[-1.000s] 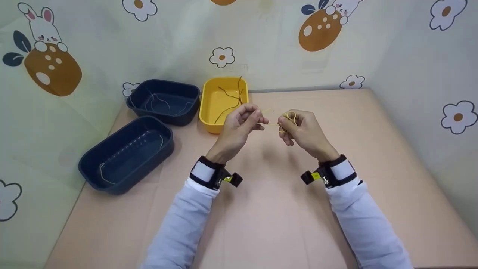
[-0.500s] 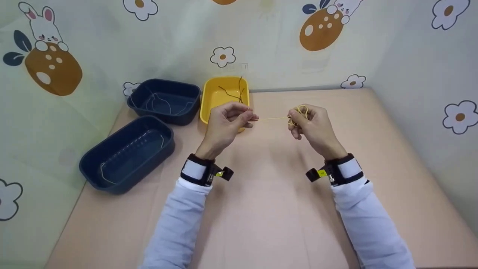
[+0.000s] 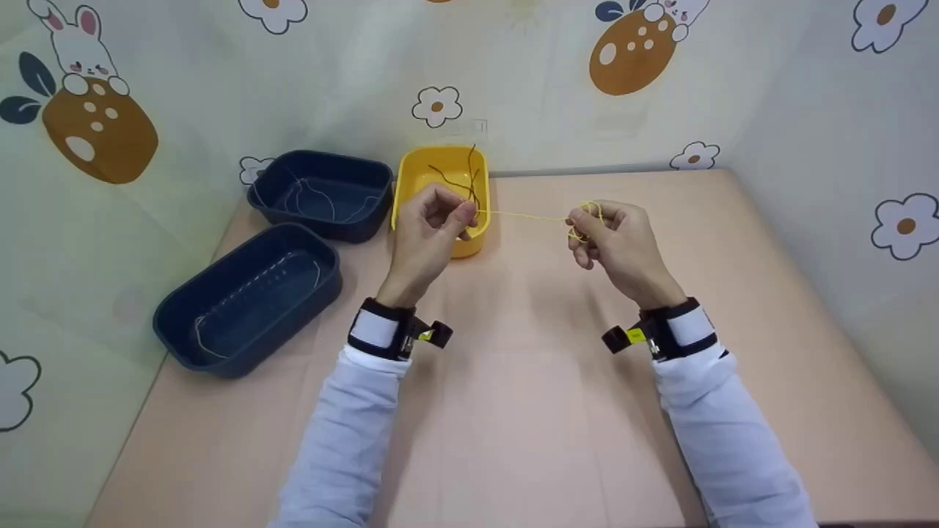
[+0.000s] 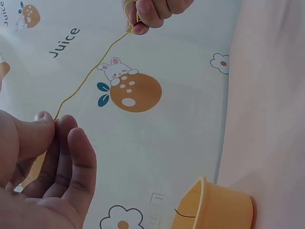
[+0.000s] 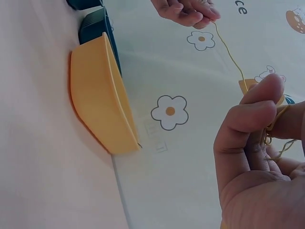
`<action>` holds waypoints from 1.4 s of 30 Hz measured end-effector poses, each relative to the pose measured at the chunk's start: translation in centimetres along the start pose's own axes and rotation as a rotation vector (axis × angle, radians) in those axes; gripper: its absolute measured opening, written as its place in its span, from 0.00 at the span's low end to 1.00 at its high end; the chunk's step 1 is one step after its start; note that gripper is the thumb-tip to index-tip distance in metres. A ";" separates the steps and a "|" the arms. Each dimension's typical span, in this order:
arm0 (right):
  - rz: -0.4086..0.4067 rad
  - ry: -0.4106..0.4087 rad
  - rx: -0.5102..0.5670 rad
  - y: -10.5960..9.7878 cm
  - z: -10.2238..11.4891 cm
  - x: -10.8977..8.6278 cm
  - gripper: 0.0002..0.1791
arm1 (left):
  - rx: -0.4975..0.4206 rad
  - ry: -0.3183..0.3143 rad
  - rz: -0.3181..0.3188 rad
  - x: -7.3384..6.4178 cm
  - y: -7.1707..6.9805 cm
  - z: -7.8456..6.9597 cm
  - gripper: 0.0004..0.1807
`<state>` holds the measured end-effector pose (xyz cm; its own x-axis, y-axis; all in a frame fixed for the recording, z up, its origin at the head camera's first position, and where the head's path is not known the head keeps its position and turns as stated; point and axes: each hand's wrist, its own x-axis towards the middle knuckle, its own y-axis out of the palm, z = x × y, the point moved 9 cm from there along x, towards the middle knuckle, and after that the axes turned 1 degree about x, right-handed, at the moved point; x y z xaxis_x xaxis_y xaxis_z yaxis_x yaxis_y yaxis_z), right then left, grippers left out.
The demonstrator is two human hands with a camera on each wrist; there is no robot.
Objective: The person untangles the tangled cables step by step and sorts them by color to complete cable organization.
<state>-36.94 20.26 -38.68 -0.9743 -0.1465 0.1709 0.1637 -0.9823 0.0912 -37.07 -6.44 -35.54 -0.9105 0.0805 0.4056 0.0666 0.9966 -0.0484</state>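
A thin yellow string point(image 3: 524, 215) runs nearly level between my two hands above the table. My left hand point(image 3: 425, 238) pinches its one end between thumb and forefinger, in front of the yellow bin point(image 3: 478, 238). In my right hand point(image 3: 623, 242) the rest of the string is gathered in loops, held between thumb and curled fingers. The left wrist view shows the string point(image 4: 86, 78) slightly wavy between the hands. Loops of yellow string point(image 5: 285, 149) show within the right hand's grip in the right wrist view, partly hidden by the fingers.
Dark strings point(image 3: 473, 176) lie in the yellow bin, one poking over its rim. To its left stands a navy bin point(image 3: 367, 224) holding pale thread. A second navy bin point(image 3: 249, 330), nearer and angled, holds more pale thread. A patterned wall covering point(image 3: 543, 110) borders the table.
My left hand has moved left and slightly up, the right hand a little right and up. The stretch of yellow string between them has grown longer.
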 end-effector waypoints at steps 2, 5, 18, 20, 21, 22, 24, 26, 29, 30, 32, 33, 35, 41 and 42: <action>-0.004 0.001 0.023 -0.1 0.0 0.0 0.11 | -0.025 -0.005 -0.017 0.0 -0.4 0.1 0.03; -0.016 0.003 0.069 -0.3 0.0 0.1 0.11 | -0.063 -0.011 -0.042 0.1 -1.0 0.2 0.03; -0.273 -0.030 0.203 -2.7 -0.3 0.2 0.12 | -0.043 0.016 0.091 -0.1 0.4 -0.5 0.03; -0.314 -0.025 0.243 -3.4 -0.5 0.2 0.12 | -0.052 0.025 0.110 -0.1 0.5 -0.7 0.03; -0.334 -0.021 0.266 -3.8 -0.5 0.1 0.12 | -0.057 0.027 0.110 0.0 0.3 -0.7 0.03; -0.355 -0.012 0.282 -4.2 -0.6 0.1 0.11 | -0.062 0.030 0.103 0.0 0.0 -0.8 0.04; -0.384 0.009 0.323 -5.1 -0.9 0.0 0.11 | -0.073 0.034 0.078 0.1 -0.8 -0.9 0.04; -0.389 0.029 0.344 -5.7 -1.1 -0.1 0.10 | -0.072 0.041 0.051 0.2 -1.6 -1.0 0.05; -0.359 0.042 0.336 -5.8 -1.2 -0.1 0.10 | -0.052 0.049 0.014 0.3 -2.5 -0.9 0.05; -0.348 0.039 0.318 -5.7 -1.1 -0.1 0.10 | -0.047 0.048 0.003 0.3 -2.7 -0.9 0.04; -0.327 0.030 0.284 -5.6 -1.0 0.0 0.10 | -0.040 0.043 -0.027 0.4 -3.1 -0.8 0.04; -0.319 0.023 0.267 -5.5 -0.9 0.0 0.11 | -0.047 0.038 -0.046 0.5 -3.3 -0.7 0.04; -0.296 0.016 0.222 -5.2 -0.7 0.0 0.11 | -0.067 0.027 -0.093 0.5 -3.7 -0.6 0.03; -0.083 0.032 0.075 -3.4 -0.7 0.3 0.09 | -0.161 0.017 -0.281 0.6 -5.5 -0.4 0.01; -0.031 0.036 0.030 -2.9 -0.7 0.3 0.09 | -0.174 0.018 -0.310 0.5 -5.8 -0.4 0.01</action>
<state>-37.83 23.00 -39.56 -0.9839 -0.1207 0.1320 0.1374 -0.9825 0.1258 -37.78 -12.18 -34.65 -0.8910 -0.2272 0.3931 -0.1414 0.9616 0.2352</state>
